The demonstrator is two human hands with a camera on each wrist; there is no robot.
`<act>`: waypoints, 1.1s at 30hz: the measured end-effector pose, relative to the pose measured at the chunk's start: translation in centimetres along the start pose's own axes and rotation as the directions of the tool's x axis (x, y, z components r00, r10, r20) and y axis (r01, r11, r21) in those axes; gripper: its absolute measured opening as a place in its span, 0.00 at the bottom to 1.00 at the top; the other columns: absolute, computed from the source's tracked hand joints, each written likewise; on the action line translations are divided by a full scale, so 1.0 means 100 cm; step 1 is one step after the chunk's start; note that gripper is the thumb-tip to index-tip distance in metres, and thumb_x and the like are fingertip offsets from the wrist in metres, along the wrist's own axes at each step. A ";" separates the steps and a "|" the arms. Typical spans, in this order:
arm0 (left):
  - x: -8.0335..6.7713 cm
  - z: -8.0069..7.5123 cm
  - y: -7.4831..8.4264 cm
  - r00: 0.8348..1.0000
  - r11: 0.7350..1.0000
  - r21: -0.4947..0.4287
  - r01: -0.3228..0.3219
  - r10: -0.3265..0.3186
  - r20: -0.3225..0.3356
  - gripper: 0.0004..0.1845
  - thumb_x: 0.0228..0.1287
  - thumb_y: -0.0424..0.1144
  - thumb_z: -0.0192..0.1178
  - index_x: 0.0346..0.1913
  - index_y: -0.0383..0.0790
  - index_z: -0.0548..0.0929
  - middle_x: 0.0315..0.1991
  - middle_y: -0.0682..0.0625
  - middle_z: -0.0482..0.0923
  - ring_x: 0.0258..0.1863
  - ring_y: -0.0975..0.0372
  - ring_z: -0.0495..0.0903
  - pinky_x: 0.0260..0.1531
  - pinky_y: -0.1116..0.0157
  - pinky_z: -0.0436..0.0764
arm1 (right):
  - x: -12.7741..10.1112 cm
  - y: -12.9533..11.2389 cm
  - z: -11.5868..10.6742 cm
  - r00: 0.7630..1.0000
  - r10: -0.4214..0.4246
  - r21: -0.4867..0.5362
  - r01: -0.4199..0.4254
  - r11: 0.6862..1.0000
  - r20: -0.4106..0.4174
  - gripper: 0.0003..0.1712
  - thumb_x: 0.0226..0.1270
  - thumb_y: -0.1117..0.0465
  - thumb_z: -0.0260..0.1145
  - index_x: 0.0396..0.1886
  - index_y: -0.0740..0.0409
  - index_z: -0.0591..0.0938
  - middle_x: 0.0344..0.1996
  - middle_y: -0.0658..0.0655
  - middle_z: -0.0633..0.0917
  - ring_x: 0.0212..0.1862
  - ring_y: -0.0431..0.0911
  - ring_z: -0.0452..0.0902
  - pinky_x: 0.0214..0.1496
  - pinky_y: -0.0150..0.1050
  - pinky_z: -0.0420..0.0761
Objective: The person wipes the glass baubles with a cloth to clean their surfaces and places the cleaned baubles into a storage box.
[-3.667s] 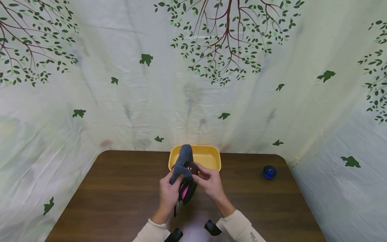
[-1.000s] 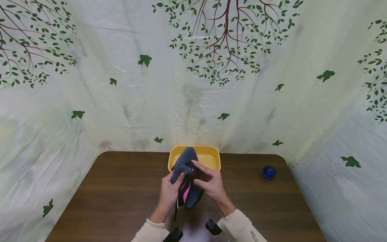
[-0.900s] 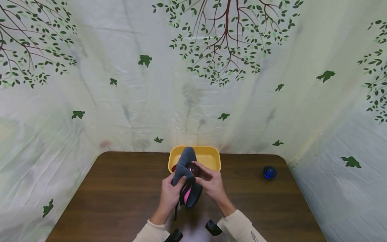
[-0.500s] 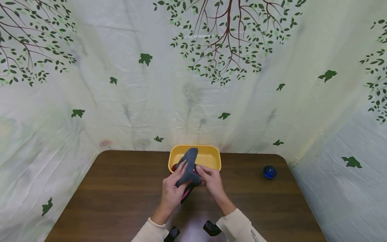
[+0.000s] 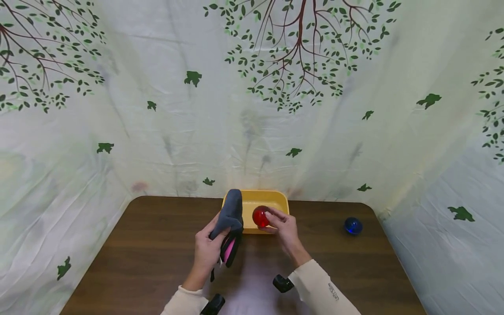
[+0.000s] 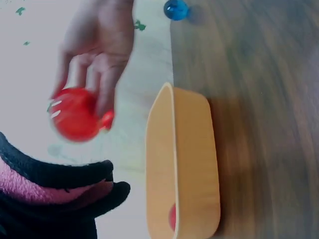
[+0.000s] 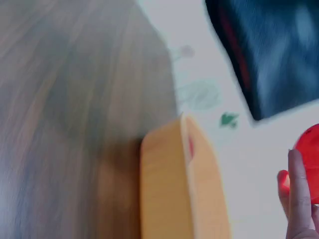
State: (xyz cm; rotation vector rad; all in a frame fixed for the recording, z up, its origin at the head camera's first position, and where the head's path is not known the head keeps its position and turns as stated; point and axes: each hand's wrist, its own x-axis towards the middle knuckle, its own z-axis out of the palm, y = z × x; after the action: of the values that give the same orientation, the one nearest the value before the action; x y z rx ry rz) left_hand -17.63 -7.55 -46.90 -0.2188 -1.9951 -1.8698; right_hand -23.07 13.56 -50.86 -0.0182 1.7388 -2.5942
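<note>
My left hand (image 5: 207,251) grips a dark grey-blue fabric pouch (image 5: 231,210) with a pink lining, held over the near left part of a yellow tray (image 5: 281,201). In the left wrist view the mouth of the pouch gapes, and its pink fleecy inside (image 6: 45,191) shows. A shiny red ball (image 5: 260,216) is pinched between the thumb and fingers of my right hand (image 5: 286,232), above the tray and apart from the pouch. Another red thing (image 6: 172,216) lies inside the tray, partly hidden by its wall.
A clear blue ball (image 5: 353,225) sits at the right of the brown wooden table (image 5: 165,236). A leaf-patterned cloth (image 5: 244,131) hangs behind the table and at both sides. Black wrist cameras (image 5: 282,283) stick out from the cuffs.
Earlier the ball sat at the pouch's opening, between both hands. My right hand has drawn it away to the right, while my left hand has moved left with the pouch.
</note>
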 end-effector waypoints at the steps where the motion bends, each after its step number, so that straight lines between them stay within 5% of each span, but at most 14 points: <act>1: 0.000 -0.003 0.000 1.000 1.000 -0.004 0.022 -0.022 -0.012 0.23 0.58 0.24 0.65 0.58 0.29 0.78 0.55 0.36 0.77 0.49 0.69 0.78 0.46 0.76 0.77 | 0.003 0.003 -0.003 1.000 0.001 -0.006 -0.001 1.000 -0.016 0.25 0.64 0.61 0.67 0.58 0.70 0.77 0.51 0.65 0.82 0.46 0.54 0.84 0.42 0.47 0.83; 9: 0.003 -0.014 -0.002 0.994 0.998 -0.026 0.060 -0.062 -0.088 0.18 0.57 0.24 0.65 0.53 0.27 0.81 0.44 0.49 0.84 0.40 0.72 0.81 0.41 0.75 0.80 | 0.025 0.021 -0.020 0.992 -0.014 -0.226 -0.014 0.974 -0.122 0.30 0.60 0.66 0.70 0.62 0.70 0.74 0.57 0.69 0.78 0.52 0.58 0.80 0.46 0.41 0.82; 16: -0.003 -0.012 -0.005 0.995 0.995 -0.025 0.095 -0.096 -0.029 0.21 0.59 0.26 0.65 0.57 0.30 0.79 0.52 0.36 0.79 0.44 0.72 0.80 0.44 0.76 0.78 | 0.036 0.038 -0.024 0.988 -0.096 -0.512 0.023 0.859 -0.117 0.30 0.57 0.66 0.73 0.61 0.65 0.77 0.59 0.65 0.78 0.61 0.61 0.72 0.57 0.47 0.76; 26: -0.003 -0.012 -0.006 0.995 0.995 -0.050 0.088 -0.090 -0.049 0.20 0.59 0.26 0.65 0.55 0.29 0.80 0.51 0.41 0.80 0.44 0.70 0.81 0.44 0.74 0.79 | 0.041 0.051 -0.025 0.984 -0.114 -0.657 -0.005 0.754 -0.138 0.31 0.53 0.69 0.75 0.59 0.63 0.78 0.58 0.63 0.79 0.61 0.60 0.71 0.60 0.51 0.74; 33: 0.001 -0.019 -0.005 0.991 0.996 -0.042 0.080 -0.084 -0.107 0.16 0.60 0.29 0.65 0.51 0.27 0.82 0.38 0.63 0.83 0.39 0.67 0.83 0.39 0.74 0.81 | 0.044 0.057 -0.032 0.980 -0.179 -0.609 0.092 0.788 -0.083 0.23 0.56 0.76 0.68 0.54 0.72 0.80 0.51 0.72 0.81 0.52 0.63 0.79 0.48 0.47 0.82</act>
State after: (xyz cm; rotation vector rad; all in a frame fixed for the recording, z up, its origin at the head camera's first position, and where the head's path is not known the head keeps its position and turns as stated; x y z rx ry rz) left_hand -17.60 -9.50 -47.24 -0.0443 -1.9242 -1.9271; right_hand -27.44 14.26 -57.32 0.0275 2.6342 -2.0271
